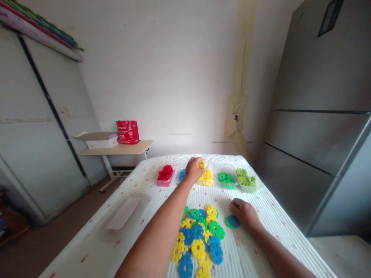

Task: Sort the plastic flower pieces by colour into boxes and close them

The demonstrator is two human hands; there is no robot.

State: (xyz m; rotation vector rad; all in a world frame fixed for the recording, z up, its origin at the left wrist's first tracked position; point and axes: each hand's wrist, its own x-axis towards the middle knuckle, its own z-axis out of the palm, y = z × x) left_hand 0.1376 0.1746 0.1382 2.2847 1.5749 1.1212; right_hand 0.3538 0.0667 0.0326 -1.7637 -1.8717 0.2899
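Note:
My left hand is pinched on a yellow snowflake disc, held just above the clear tub of yellow discs. My left forearm and hand partly cover the tub of blue discs. My right hand rests on the table to the right with its fingers curled closed; whatever may be inside them is hidden. Beside its fingertips lie a blue disc and a green disc, overlapping. A loose pile of yellow, blue and green discs spreads between my forearms, partly behind the left one.
Along the table's far side stand tubs of red discs, green discs and light green discs. A clear lid-like tray lies at left. Beyond are a side table with a red bag, and a fridge at right.

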